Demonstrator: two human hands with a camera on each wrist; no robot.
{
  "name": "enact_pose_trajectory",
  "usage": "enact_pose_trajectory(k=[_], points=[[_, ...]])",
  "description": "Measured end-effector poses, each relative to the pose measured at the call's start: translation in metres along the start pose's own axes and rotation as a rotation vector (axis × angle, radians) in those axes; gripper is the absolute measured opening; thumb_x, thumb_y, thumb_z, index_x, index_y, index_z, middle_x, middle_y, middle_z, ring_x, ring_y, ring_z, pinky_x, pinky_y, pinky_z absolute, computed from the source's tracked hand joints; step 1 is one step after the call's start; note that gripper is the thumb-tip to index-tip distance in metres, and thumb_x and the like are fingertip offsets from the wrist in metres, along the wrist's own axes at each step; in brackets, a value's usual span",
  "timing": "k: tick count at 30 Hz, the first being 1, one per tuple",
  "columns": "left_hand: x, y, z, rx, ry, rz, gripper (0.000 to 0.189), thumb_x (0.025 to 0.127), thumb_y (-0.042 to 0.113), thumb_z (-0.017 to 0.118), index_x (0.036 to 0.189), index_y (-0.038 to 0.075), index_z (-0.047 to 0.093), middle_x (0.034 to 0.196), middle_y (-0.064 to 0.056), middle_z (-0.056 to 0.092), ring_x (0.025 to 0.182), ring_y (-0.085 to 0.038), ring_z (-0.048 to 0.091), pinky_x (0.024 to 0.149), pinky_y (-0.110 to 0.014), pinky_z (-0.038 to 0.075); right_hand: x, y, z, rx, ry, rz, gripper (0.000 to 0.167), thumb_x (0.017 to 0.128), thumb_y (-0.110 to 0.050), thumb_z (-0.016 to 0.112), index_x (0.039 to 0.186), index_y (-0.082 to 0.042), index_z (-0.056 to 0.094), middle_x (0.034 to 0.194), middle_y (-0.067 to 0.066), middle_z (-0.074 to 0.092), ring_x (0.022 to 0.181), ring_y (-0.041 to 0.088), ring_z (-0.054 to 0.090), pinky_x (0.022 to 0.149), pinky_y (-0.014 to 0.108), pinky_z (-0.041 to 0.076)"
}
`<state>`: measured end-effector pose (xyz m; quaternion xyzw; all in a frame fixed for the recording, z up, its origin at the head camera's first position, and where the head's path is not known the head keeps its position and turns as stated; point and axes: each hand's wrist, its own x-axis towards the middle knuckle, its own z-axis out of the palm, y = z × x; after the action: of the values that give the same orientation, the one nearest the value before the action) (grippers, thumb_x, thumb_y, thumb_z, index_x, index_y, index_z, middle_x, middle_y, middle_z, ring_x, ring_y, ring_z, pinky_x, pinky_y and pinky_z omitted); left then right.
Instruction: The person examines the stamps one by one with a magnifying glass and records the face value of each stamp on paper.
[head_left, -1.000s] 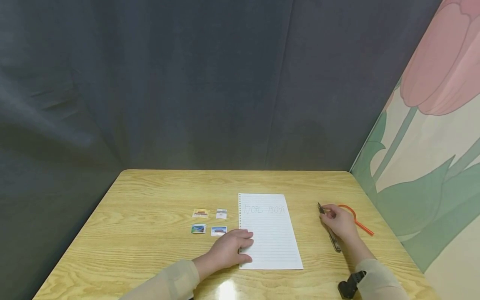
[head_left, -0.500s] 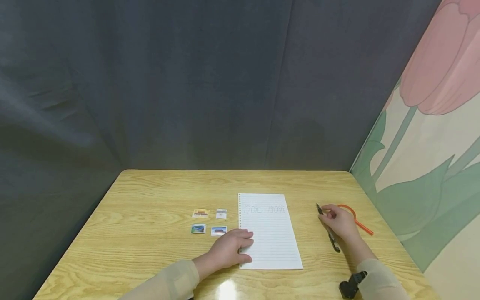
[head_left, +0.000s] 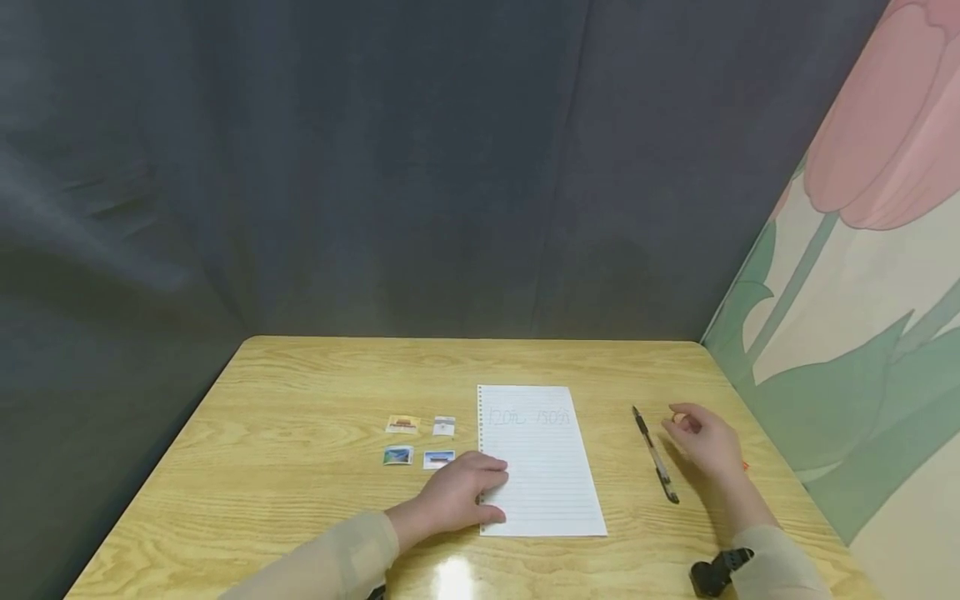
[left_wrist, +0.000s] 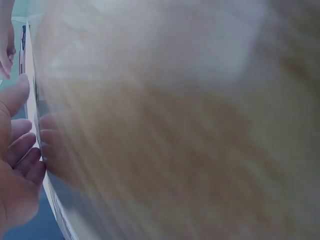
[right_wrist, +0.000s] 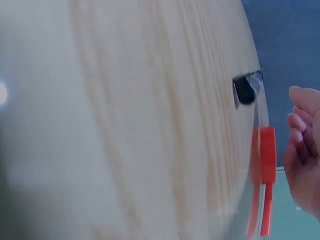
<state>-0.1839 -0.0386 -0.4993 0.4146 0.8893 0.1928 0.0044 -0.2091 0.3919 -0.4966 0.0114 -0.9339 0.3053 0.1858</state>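
Note:
My left hand (head_left: 465, 492) rests with relaxed fingers on the left edge of a lined sheet of paper (head_left: 547, 475), which bears faint writing near its top. To the right of the sheet, a pen (head_left: 654, 454) with a black grip and a clear barrel lies apart from both hands. My right hand (head_left: 708, 442) is over an orange magnifying glass (head_left: 746, 466) and hides most of it in the head view. In the right wrist view, the orange rim and handle (right_wrist: 268, 155) lie on the table beside loosely bent fingers that hold nothing.
Several small stamps, including a yellow one (head_left: 403, 424) and a blue-green one (head_left: 398, 455), lie left of the sheet. A dark curtain (head_left: 420, 183) hangs behind the wooden table (head_left: 300, 467). A flower-patterned panel (head_left: 862, 367) borders its right side.
My right hand has let go of the pen and shifted right, over the magnifying glass. The pen now lies by itself. My left hand stays on the paper.

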Motion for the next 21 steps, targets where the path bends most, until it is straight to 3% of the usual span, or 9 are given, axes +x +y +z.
enact_pose_trajectory(k=[3,7,11,16,18,21], points=[[0.0,-0.004,-0.003,-0.017,0.02,0.004,0.047,0.088,0.04,0.074,0.126,0.012,0.068,0.137,-0.003,0.059,0.128,-0.021,0.051,0.107,-0.032,0.043,-0.003,0.005,-0.006,-0.029,0.033,0.005,0.033,0.092,-0.019,0.071,0.117,0.003,0.068,0.086,0.012,0.066,0.072,0.022,0.061,0.058,0.032,0.048],[-0.003,-0.013,-0.008,-0.033,0.097,-0.031,0.043,0.09,0.036,0.073,0.125,0.01,0.069,0.13,-0.004,0.063,0.123,-0.022,0.056,0.104,-0.035,0.047,-0.008,0.015,-0.014,-0.034,0.051,0.039,0.035,0.093,-0.019,0.069,0.119,0.004,0.066,0.095,0.022,0.067,0.079,0.035,0.064,0.059,0.032,0.05],[-0.008,-0.026,-0.017,-0.067,0.199,-0.091,0.041,0.089,0.03,0.076,0.122,0.005,0.069,0.122,-0.006,0.067,0.117,-0.025,0.059,0.103,-0.041,0.047,-0.014,0.025,-0.022,-0.053,0.064,0.073,0.038,0.092,-0.018,0.07,0.12,0.008,0.063,0.099,0.029,0.066,0.082,0.043,0.065,0.062,0.039,0.054],[-0.015,-0.044,-0.032,-0.142,0.298,-0.215,0.039,0.088,0.024,0.076,0.122,0.004,0.069,0.121,-0.01,0.067,0.118,-0.03,0.058,0.101,-0.047,0.048,-0.02,0.033,-0.029,-0.037,0.022,0.123,0.049,0.094,-0.023,0.068,0.127,0.011,0.056,0.115,0.037,0.059,0.098,0.052,0.061,0.081,0.059,0.049],[-0.017,-0.052,-0.037,-0.153,0.325,-0.268,0.04,0.088,0.024,0.077,0.122,0.005,0.069,0.122,-0.01,0.066,0.118,-0.031,0.058,0.1,-0.047,0.048,-0.022,0.036,-0.031,-0.026,-0.007,0.138,0.052,0.094,-0.025,0.067,0.129,0.012,0.054,0.117,0.038,0.057,0.101,0.053,0.059,0.083,0.059,0.048],[-0.021,-0.065,-0.045,-0.17,0.351,-0.318,0.041,0.087,0.023,0.078,0.122,0.004,0.069,0.123,-0.011,0.065,0.112,-0.03,0.061,0.095,-0.044,0.052,-0.024,0.039,-0.034,-0.01,-0.055,0.156,0.057,0.095,-0.027,0.066,0.133,0.013,0.05,0.119,0.038,0.057,0.104,0.052,0.058,0.079,0.043,0.051]])
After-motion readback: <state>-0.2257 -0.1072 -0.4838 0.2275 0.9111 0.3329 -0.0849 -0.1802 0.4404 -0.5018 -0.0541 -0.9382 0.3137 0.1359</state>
